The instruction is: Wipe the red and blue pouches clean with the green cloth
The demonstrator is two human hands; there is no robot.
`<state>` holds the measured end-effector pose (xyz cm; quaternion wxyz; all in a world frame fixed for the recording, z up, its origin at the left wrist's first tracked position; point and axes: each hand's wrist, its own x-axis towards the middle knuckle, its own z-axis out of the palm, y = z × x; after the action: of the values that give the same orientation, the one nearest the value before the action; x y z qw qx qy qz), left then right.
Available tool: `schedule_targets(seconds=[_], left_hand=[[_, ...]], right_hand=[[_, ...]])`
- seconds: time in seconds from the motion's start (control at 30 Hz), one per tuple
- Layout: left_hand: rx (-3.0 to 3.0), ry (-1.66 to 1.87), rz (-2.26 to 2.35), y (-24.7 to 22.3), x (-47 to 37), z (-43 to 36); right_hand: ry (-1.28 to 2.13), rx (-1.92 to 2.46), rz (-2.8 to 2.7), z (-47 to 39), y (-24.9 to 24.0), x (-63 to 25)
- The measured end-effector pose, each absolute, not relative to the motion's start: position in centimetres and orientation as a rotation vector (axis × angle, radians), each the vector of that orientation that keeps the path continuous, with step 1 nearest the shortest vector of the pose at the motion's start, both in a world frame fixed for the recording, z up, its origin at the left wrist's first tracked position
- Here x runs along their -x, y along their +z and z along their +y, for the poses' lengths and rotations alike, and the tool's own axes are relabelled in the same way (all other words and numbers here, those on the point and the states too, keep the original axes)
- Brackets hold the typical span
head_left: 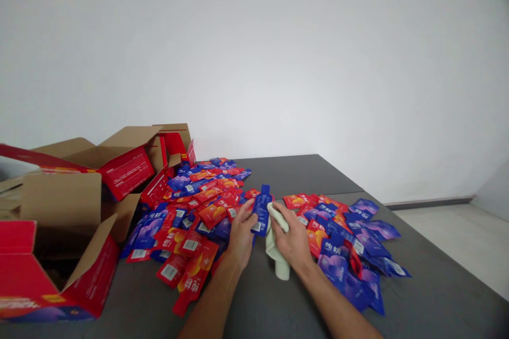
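Dark table (286,176), white wall (254,63) behind, and now L hand (240,229) is gripping a blue pouch (261,213) btwn the L pile (212,211) and R pile (338,262) of pouches, R hand (293,235) clutching a pale cloth (272,248) right by its edge, w/ open boxes (37,283) off L.

Soft diffuse light, wall (278,63) brightest near centre, dim upper-right corner
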<state>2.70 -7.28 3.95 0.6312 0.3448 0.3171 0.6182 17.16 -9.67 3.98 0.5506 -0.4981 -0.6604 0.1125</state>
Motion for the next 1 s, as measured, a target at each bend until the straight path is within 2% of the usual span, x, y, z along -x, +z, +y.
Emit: schedule_targets(seconds=[0.23,0.37,0.53,0.87,1.0], left_hand=[[-0.702,1.347,0.646,2.8,-4.1,-6.9],[-0.561,1.355,0.521,3.4,-4.2,-7.1],[-0.505,1.33,0.538,3.5,-3.4,-7.1],[-0.532,1.277,0.503,3.4,-3.2,-7.4],[-0.533,1.299,0.505,3.1,-2.9,-7.1]], right_hand=[[0.193,1.036,-1.716,-9.8,4.0,-16.9],[0.084,1.092,-1.856,-10.2,4.5,-16.8],[0.117,1.158,-2.013,-11.5,5.7,-15.7],[0.004,1.241,-1.782,-10.0,4.4,-17.4],[0.057,1.223,-1.903,-10.8,4.5,-16.5]])
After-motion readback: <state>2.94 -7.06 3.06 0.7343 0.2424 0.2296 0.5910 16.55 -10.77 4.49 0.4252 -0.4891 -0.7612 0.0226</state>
